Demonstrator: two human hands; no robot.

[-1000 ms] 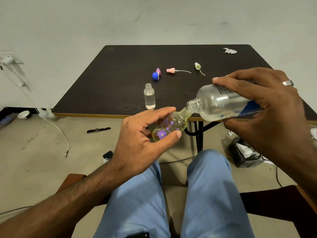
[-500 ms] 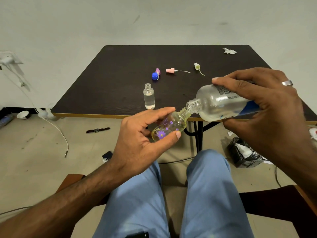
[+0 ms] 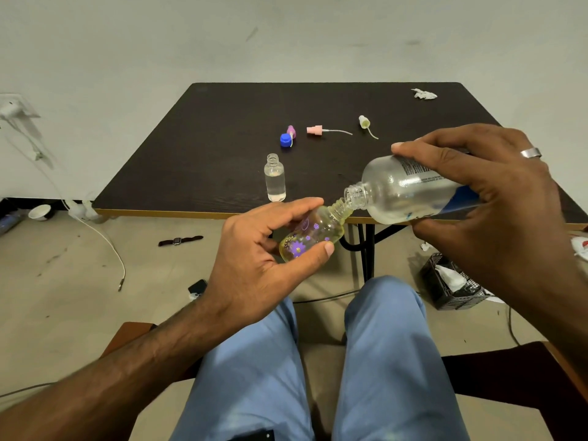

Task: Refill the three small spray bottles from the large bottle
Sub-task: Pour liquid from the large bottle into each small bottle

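My left hand (image 3: pixel 254 268) holds a small yellowish spray bottle (image 3: pixel 313 232) printed with purple flowers, tilted with its open neck up to the right. My right hand (image 3: pixel 490 198) grips the large clear bottle (image 3: pixel 404 189), tipped almost level, its mouth touching the small bottle's neck. Both are held in front of the table's near edge, above my knees. A second small clear bottle (image 3: pixel 275 178) stands open on the dark table (image 3: pixel 203 160), partly filled. Behind it lie a blue cap (image 3: pixel 285 140), a purple spray head (image 3: pixel 291 131), a pink spray head (image 3: pixel 315 130) and a yellow spray head (image 3: pixel 363 121).
A crumpled tissue (image 3: pixel 424 94) lies at the table's far right. On the floor are a wristwatch (image 3: pixel 179 240), a white cable (image 3: pixel 105 240), a phone (image 3: pixel 197 287) and a black basket (image 3: pixel 451 286) with tissues. I sit on a chair; my knees are below the hands.
Both hands and bottles have stayed almost still; the large bottle remains tipped against the small bottle's neck.
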